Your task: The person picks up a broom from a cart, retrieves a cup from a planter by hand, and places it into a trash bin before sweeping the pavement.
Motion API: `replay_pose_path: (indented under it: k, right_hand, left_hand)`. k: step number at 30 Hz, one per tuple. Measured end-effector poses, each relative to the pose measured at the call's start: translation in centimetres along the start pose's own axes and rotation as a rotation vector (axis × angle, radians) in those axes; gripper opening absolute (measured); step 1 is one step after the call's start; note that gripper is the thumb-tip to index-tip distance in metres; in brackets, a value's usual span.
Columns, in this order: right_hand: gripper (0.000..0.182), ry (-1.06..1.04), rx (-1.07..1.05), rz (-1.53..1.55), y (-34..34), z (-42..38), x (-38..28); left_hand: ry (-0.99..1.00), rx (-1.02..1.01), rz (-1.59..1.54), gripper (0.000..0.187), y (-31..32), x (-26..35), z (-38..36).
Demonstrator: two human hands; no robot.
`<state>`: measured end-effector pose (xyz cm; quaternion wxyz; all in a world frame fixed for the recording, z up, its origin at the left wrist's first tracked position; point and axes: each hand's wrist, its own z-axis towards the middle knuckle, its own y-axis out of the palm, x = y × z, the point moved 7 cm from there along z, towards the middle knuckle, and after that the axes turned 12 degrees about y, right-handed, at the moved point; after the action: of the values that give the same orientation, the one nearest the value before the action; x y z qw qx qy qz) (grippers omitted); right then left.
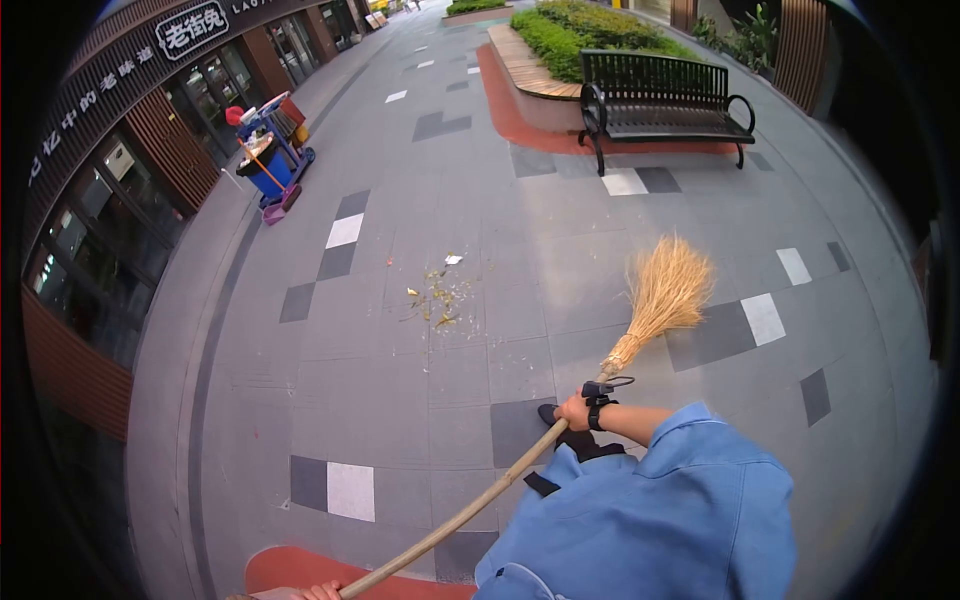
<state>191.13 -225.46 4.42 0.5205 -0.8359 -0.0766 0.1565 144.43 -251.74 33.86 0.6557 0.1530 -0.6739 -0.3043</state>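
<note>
Soft, even daylight fills this outdoor walkway, the kind an overcast sky gives; nothing throws a hard shadow, and only a faint dark patch sits under the bench (pixel 662 105). The grey paving (pixel 440 400) reads clearly with no glare, though the white tiles look a touch bright. The shop windows (pixel 95 250) on the left are dark and carry dull reflections. A fisheye lens bends everything: the shopfront curves inward, the paving lines bow, and a black ring closes the corners and the right edge. The middle is sharp enough to show the litter (pixel 437 297) and the straw of the broom (pixel 662 295); toward the rim, detail softens and smears, and the blue sleeve (pixel 690 500) close to the lens looks slightly soft.
</note>
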Motion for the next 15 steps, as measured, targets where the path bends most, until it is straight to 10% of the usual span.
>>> replay_pose_path:
  k: [10,15]
  right_hand:
    - [0.024,1.160,0.636,0.286,-4.9,1.2,33.1]
    - [0.015,0.829,0.500,0.200,-7.3,11.4,34.1]
  left_hand:
    - [-0.823,-0.993,0.003,0.032,29.4,-33.3,-27.6]
    - [-0.724,-0.852,0.078,0.034,33.2,-36.5,-24.1]
